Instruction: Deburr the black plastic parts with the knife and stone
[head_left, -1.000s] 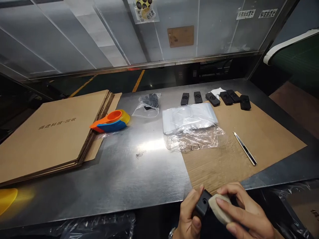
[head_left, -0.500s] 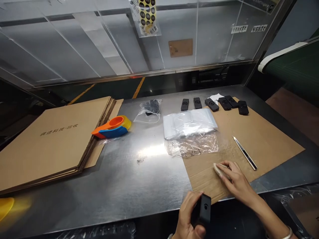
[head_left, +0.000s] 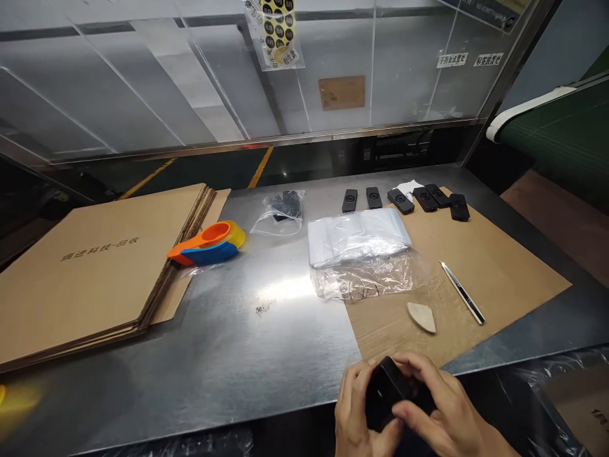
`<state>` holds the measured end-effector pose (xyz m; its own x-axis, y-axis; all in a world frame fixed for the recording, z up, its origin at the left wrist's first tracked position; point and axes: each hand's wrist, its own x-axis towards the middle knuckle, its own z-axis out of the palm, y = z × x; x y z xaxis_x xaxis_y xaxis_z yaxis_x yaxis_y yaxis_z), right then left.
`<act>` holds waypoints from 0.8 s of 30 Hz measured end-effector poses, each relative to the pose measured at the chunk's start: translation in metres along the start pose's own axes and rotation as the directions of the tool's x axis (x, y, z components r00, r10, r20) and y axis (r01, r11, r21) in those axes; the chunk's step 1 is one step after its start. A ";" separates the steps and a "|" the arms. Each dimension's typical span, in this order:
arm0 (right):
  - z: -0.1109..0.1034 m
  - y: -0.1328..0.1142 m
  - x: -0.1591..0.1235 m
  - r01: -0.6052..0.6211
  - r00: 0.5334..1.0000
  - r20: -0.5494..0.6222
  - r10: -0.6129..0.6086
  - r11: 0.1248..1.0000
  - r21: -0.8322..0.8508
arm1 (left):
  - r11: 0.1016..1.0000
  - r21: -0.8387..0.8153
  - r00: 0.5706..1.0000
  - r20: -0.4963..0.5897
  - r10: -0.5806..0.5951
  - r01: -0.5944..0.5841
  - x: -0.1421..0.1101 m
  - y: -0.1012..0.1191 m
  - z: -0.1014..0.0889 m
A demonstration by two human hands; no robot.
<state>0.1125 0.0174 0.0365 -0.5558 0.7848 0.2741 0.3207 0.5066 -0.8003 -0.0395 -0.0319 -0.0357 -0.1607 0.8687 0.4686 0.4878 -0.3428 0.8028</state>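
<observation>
I see the left hand (head_left: 354,412) and the right hand (head_left: 442,412) both closed around a small black plastic block (head_left: 385,397) at the near edge of the steel bench (head_left: 247,343) (fingers overlapping it). Beyond, a pale wedge-shaped pad (head_left: 422,317) lies on brown cardboard sheet (head_left: 499,266).

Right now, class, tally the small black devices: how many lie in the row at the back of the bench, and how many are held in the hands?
Black devices in the back row: 6
Black device held by both hands: 1
Total: 7
</observation>
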 end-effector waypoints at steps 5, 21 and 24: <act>0.005 0.006 -0.001 0.006 0.999 -0.048 -0.008 0.998 -0.061 | 0.993 0.084 0.996 -0.031 -0.078 0.080 -0.009 0.008 0.004; -0.003 -0.006 -0.002 0.128 0.984 -0.095 -0.154 0.964 -0.234 | 0.998 -0.059 0.978 -0.206 -0.022 0.011 -0.031 -0.011 0.024; -0.003 -0.009 -0.004 0.135 0.980 -0.110 -0.167 0.959 -0.251 | 0.982 -0.186 0.984 -0.169 -0.064 0.032 -0.038 -0.017 0.029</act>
<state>0.1140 0.0109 0.0444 -0.5141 0.7235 0.4607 0.4244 0.6813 -0.5964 -0.0167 -0.0487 -0.0777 -0.3344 0.8158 0.4719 0.3145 -0.3754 0.8719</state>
